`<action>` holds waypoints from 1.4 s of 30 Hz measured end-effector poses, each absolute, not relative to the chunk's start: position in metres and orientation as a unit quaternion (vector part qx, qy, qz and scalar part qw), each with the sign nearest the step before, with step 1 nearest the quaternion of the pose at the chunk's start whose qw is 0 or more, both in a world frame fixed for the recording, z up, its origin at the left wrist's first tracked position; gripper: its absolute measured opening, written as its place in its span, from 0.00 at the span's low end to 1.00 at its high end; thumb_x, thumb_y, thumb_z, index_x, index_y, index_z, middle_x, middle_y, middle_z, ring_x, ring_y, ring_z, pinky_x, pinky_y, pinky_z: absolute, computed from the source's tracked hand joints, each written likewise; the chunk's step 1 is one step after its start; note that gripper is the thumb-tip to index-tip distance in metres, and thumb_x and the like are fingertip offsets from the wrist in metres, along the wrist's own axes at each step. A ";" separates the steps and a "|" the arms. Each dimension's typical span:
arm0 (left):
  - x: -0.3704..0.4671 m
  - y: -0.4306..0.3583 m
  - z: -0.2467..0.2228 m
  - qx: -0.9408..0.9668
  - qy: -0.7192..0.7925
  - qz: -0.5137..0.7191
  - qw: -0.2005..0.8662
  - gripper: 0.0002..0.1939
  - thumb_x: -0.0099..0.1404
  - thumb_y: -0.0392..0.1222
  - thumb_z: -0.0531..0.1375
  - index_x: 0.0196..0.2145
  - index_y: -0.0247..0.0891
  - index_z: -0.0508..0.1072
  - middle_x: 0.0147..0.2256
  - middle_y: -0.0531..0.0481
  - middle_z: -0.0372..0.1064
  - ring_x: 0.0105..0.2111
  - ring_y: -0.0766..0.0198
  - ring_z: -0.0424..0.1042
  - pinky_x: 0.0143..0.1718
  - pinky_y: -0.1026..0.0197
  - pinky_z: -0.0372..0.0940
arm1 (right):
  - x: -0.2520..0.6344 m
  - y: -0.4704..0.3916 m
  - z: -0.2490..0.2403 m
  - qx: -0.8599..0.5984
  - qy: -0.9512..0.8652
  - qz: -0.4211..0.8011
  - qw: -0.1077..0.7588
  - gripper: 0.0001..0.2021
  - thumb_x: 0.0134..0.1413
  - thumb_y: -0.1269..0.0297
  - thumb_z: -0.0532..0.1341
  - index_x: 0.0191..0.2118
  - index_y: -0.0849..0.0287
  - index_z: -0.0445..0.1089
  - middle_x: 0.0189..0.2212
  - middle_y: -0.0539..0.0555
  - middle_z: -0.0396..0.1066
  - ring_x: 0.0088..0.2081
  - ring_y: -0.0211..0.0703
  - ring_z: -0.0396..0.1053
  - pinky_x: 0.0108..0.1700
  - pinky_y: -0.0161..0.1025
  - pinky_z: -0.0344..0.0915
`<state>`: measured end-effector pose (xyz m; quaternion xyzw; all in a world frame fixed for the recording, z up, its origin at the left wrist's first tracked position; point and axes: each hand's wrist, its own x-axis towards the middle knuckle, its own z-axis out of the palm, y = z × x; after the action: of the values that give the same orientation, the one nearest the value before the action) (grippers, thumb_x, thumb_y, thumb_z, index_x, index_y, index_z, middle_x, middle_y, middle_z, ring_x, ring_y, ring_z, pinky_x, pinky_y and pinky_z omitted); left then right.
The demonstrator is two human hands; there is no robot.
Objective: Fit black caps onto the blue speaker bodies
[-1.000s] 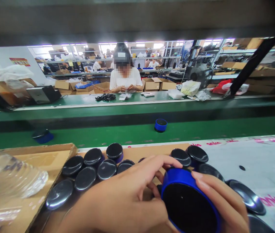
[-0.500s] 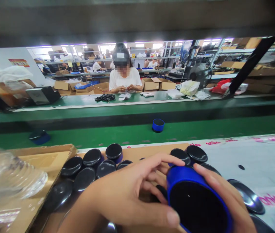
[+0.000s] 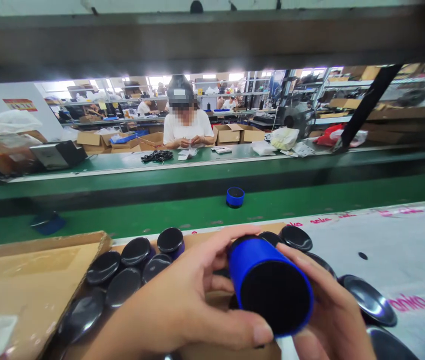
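Note:
A blue and black cylinder [image 3: 276, 297] is held between my two hands, tilted with its dark round face toward me. My left hand [image 3: 193, 295] grips it from the left, its thumb along the lower edge and its fingers reaching round behind. On the other side, my right hand [image 3: 332, 300] is closed on it, with a finger stretched along the upper edge; some of its fingers are hidden. Glossy black round pieces [image 3: 124, 286] lie on cardboard left of my hands, at least some with blue sides. More black discs [image 3: 370, 299] lie to the right.
A green belt [image 3: 174, 217] runs across, carrying a blue cylinder [image 3: 235, 198] and a blurred blue piece [image 3: 48, 223]. A cardboard box [image 3: 35, 270] stands left. White printed sheeting [image 3: 396, 250] covers the right. Across the belt, a person [image 3: 187, 127] handles something small. A beam [image 3: 212, 45] spans overhead.
Both hands have brought the cylinder left and slightly up, changing its tilt. The clear plastic thing at the left has left the view. The whole view has shifted slightly.

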<state>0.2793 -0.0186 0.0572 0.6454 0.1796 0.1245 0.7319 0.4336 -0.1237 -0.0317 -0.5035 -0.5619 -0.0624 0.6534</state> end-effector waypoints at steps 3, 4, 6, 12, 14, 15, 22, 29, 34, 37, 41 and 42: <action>0.281 -0.018 0.060 0.653 0.190 0.129 0.722 0.38 0.52 0.34 0.72 0.57 0.56 0.63 0.55 0.54 0.67 0.54 0.57 0.69 0.53 0.56 0.65 | 0.432 -0.124 -0.030 -0.488 -0.566 -0.016 0.664 0.21 0.62 0.61 0.56 0.59 0.58 0.63 0.55 0.61 0.68 0.55 0.57 0.68 0.54 0.53 0.70; 0.282 -0.018 0.060 0.651 0.190 0.132 0.723 0.39 0.51 0.32 0.72 0.56 0.56 0.64 0.54 0.54 0.68 0.55 0.56 0.68 0.53 0.55 0.65 | 0.432 -0.124 -0.030 -0.490 -0.568 -0.010 0.662 0.21 0.62 0.61 0.56 0.59 0.58 0.64 0.55 0.61 0.67 0.55 0.58 0.68 0.54 0.53 0.70; 0.281 -0.018 0.058 0.646 0.194 0.140 0.725 0.41 0.47 0.30 0.73 0.55 0.56 0.65 0.54 0.54 0.68 0.56 0.53 0.67 0.52 0.54 0.65 | 0.432 -0.126 -0.029 -0.495 -0.563 -0.008 0.662 0.20 0.62 0.62 0.56 0.59 0.58 0.64 0.55 0.61 0.67 0.55 0.58 0.67 0.54 0.53 0.70; 0.279 -0.019 0.055 0.625 0.182 0.134 0.747 0.45 0.44 0.27 0.75 0.55 0.56 0.65 0.53 0.53 0.69 0.59 0.51 0.64 0.53 0.55 0.64 | 0.428 -0.125 -0.028 -0.489 -0.549 -0.009 0.678 0.19 0.63 0.63 0.55 0.58 0.58 0.65 0.56 0.58 0.67 0.56 0.53 0.66 0.58 0.47 0.66; 0.281 -0.019 0.055 0.611 0.188 0.128 0.759 0.44 0.44 0.27 0.75 0.55 0.54 0.65 0.51 0.52 0.70 0.59 0.50 0.64 0.51 0.56 0.65 | 0.429 -0.124 -0.029 -0.492 -0.547 -0.007 0.678 0.19 0.63 0.63 0.55 0.58 0.57 0.64 0.55 0.58 0.67 0.56 0.53 0.66 0.58 0.48 0.66; 0.283 -0.018 0.055 0.605 0.192 0.127 0.762 0.43 0.44 0.27 0.75 0.54 0.52 0.65 0.50 0.52 0.70 0.59 0.50 0.64 0.50 0.56 0.65 | 0.430 -0.124 -0.029 -0.493 -0.551 -0.007 0.674 0.19 0.63 0.63 0.55 0.59 0.57 0.64 0.55 0.58 0.68 0.55 0.54 0.67 0.58 0.49 0.66; 0.286 -0.015 0.053 0.590 0.180 0.112 0.779 0.45 0.40 0.25 0.76 0.51 0.50 0.64 0.52 0.52 0.68 0.49 0.56 0.72 0.48 0.55 0.66 | 0.433 -0.128 -0.027 -0.498 -0.576 -0.019 0.648 0.20 0.64 0.62 0.55 0.60 0.55 0.64 0.56 0.55 0.67 0.56 0.51 0.66 0.58 0.43 0.65; 0.286 -0.015 0.048 0.588 0.150 0.099 0.789 0.45 0.41 0.25 0.75 0.52 0.51 0.63 0.50 0.53 0.66 0.48 0.58 0.72 0.50 0.54 0.65 | 0.433 -0.127 -0.028 -0.485 -0.585 -0.032 0.650 0.20 0.66 0.61 0.53 0.60 0.55 0.64 0.58 0.52 0.66 0.58 0.46 0.63 0.58 0.37 0.62; 0.287 -0.012 0.046 0.597 0.142 0.094 0.784 0.46 0.41 0.23 0.75 0.52 0.51 0.62 0.50 0.53 0.66 0.49 0.59 0.70 0.49 0.57 0.65 | 0.441 -0.127 -0.028 -0.484 -0.630 -0.059 0.605 0.21 0.66 0.63 0.52 0.63 0.57 0.62 0.59 0.51 0.64 0.59 0.44 0.61 0.61 0.35 0.59; 0.287 -0.012 0.048 0.599 0.142 0.102 0.781 0.45 0.40 0.23 0.74 0.52 0.49 0.61 0.53 0.51 0.66 0.52 0.57 0.69 0.50 0.56 0.65 | 0.442 -0.127 -0.027 -0.484 -0.626 -0.052 0.609 0.21 0.66 0.64 0.52 0.63 0.56 0.61 0.60 0.50 0.62 0.60 0.43 0.60 0.62 0.35 0.57; 0.286 -0.014 0.052 0.619 0.155 0.110 0.762 0.46 0.42 0.22 0.74 0.53 0.50 0.61 0.55 0.52 0.65 0.52 0.59 0.70 0.51 0.58 0.65 | 0.440 -0.126 -0.027 -0.481 -0.625 -0.043 0.613 0.22 0.65 0.67 0.53 0.63 0.57 0.61 0.61 0.50 0.63 0.61 0.43 0.60 0.63 0.37 0.59; 0.286 -0.015 0.052 0.618 0.154 0.111 0.763 0.46 0.42 0.22 0.74 0.53 0.51 0.61 0.55 0.53 0.66 0.52 0.60 0.70 0.51 0.59 0.65 | 0.440 -0.125 -0.027 -0.479 -0.621 -0.037 0.620 0.22 0.65 0.67 0.53 0.63 0.57 0.61 0.61 0.50 0.63 0.61 0.43 0.61 0.62 0.36 0.59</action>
<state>0.2860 -0.0150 0.0522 0.6182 0.1541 0.1111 0.7627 0.4396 -0.1253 -0.0274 -0.4790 -0.6205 -0.0369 0.6198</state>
